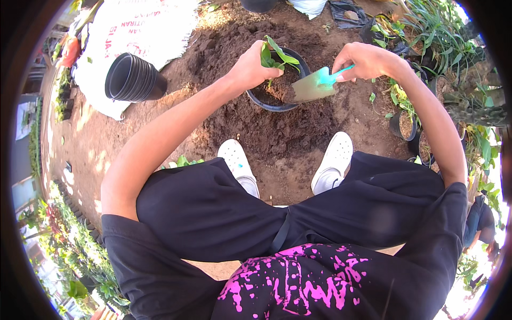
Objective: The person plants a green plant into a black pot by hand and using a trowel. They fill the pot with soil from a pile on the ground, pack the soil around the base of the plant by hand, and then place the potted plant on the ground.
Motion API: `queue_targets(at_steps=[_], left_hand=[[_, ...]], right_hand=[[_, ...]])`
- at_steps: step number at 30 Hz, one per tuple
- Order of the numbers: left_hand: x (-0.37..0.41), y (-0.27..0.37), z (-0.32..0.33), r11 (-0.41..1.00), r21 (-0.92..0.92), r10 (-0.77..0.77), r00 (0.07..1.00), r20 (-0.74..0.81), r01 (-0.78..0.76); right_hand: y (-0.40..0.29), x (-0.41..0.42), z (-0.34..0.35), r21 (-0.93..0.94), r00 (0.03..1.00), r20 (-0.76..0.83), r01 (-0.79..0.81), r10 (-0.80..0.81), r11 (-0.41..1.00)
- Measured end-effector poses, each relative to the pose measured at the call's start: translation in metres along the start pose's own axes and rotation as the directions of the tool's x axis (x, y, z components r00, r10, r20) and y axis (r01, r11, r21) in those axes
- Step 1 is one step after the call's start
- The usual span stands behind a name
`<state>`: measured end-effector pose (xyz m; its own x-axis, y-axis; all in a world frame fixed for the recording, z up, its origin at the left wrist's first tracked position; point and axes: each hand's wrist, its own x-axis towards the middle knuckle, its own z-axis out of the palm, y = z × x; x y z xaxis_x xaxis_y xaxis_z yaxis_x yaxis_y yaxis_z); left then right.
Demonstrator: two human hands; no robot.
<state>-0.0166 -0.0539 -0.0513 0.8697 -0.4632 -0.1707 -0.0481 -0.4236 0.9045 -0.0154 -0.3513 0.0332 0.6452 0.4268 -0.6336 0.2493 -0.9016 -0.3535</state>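
My left hand (256, 66) grips a small leafy plant (282, 56) by its stem, over the left side of a round black plastic pot (273, 108). Soil (276, 93) lies inside the pot around the stem's lower end. In my right hand (362, 62) is the turquoise handle of a garden trowel (316, 86). The trowel's blade reaches over the pot's right rim, and its tip touches or hangs just above the soil. My left fingers and the leaves hide part of the pot's inside.
Loose dark soil (272, 132) surrounds the pot on the ground. A stack of black pots (132, 78) lies tilted on a white printed sack (148, 28) at the left. Plants (432, 36) and empty black pots (402, 126) line the right. Another person (480, 220) is at the far right.
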Motion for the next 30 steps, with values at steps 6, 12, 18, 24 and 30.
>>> queue_targets(at_steps=[6, 12, 18, 24, 30], left_hand=[[0.000, 0.007, 0.000, 0.999, 0.015, -0.036, 0.999, 0.033, 0.036], [-0.003, 0.006, 0.000, 0.998, 0.063, -0.027, 1.000, 0.004, 0.027], [-0.001, 0.002, -0.001, 0.998, 0.060, -0.035, 0.999, 0.024, 0.034], [-0.003, 0.001, 0.000, 0.989, 0.147, -0.007, 1.000, -0.010, 0.008], [-0.002, 0.000, 0.000, 0.999, -0.008, -0.041, 0.999, 0.026, 0.041]], right_hand=[[0.012, 0.005, 0.008, -0.216, 0.935, -0.244, 0.206, -0.257, 0.954], [0.008, 0.033, 0.007, -0.299, 0.912, -0.282, 0.213, -0.299, 0.930], [0.016, 0.059, 0.013, -0.475, 0.844, -0.341, 0.226, -0.415, 0.850], [0.011, 0.076, 0.025, -0.525, 0.858, -0.376, 0.113, -0.350, 0.843], [0.019, 0.068, 0.017, -0.499, 0.871, -0.293, 0.212, -0.394, 0.840]])
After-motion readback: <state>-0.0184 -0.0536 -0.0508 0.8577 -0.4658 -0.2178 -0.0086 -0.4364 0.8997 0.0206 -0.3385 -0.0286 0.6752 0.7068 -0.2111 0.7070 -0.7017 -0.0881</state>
